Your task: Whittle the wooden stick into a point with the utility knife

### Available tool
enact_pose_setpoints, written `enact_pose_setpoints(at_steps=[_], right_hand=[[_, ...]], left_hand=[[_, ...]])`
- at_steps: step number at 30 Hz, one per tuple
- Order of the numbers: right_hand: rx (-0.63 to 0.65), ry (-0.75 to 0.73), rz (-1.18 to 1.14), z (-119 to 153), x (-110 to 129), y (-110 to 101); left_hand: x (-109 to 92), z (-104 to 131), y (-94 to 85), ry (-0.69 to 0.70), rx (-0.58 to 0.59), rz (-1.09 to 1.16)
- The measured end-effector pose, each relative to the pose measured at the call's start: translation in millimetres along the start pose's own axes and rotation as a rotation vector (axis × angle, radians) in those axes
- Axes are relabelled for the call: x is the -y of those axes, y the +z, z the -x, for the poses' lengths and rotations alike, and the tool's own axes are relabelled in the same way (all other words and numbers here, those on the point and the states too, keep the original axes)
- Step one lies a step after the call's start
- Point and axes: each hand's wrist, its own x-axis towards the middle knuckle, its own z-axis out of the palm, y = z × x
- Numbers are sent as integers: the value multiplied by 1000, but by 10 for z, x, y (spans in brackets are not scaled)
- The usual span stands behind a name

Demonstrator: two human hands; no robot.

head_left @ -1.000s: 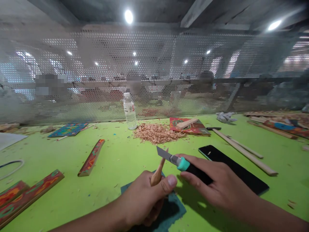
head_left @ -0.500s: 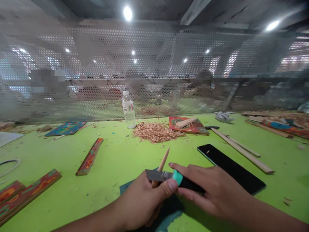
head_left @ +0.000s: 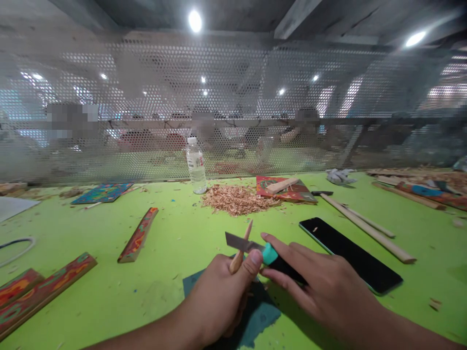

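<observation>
At far left in my head view, a flat white sheet (head_left: 14, 208) and a looped white-and-dark cord (head_left: 33, 242) lie near two long wooden strips (head_left: 51, 294) painted red, orange and green. Farther back rests a blue patterned board (head_left: 102, 193); a shorter red-painted strip (head_left: 137, 236) lies alone nearer the middle. A clear plastic bottle (head_left: 196, 167) with a white cap stands upright beside a heap of tan wood shavings (head_left: 237, 200).

In the foreground, I see the left hand (head_left: 226, 294) closed around a slim, pointed light-brown wooden stick (head_left: 238, 261), tip up, lower end hidden in the fist. The right hand (head_left: 323, 284) grips a black-and-turquoise knife (head_left: 269, 253) whose grey blade crosses the stick just above the left thumb; whether they touch, I cannot tell. The left hand partly covers a torn-edged dark green sheet (head_left: 260, 312) beneath.

Rightward come a red painted board (head_left: 304, 193) bearing a pale wooden block (head_left: 282, 185), a crumpled white wad (head_left: 340, 176), a flat black phone (head_left: 353, 253) just beyond the right hand, a long pale wooden rod (head_left: 372, 231) with a dark piece (head_left: 322, 193) at its far end, a thinner rod (head_left: 375, 225) and, at the edge, painted wood (head_left: 430, 190).

The surface is a bright green tabletop (head_left: 171, 253) flecked with chips, backed by a grey perforated metal screen (head_left: 164, 68); lamps (head_left: 195, 21) glow on the dark ceiling (head_left: 237, 14).
</observation>
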Motion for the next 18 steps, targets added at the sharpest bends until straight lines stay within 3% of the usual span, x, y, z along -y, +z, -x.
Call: enact_pose_setpoints(at_steps=[8,15,18], right_hand=[[-96,117,-130,-29,-149,-56],[260,90,-388,-87,-139,-108],[318,73,-429,-84,-89,-118]], left_hand=[[14,14,-29,18,8,-54],[0,60,-51,60,88,-53],[-18,72,-36,70,96,-49]])
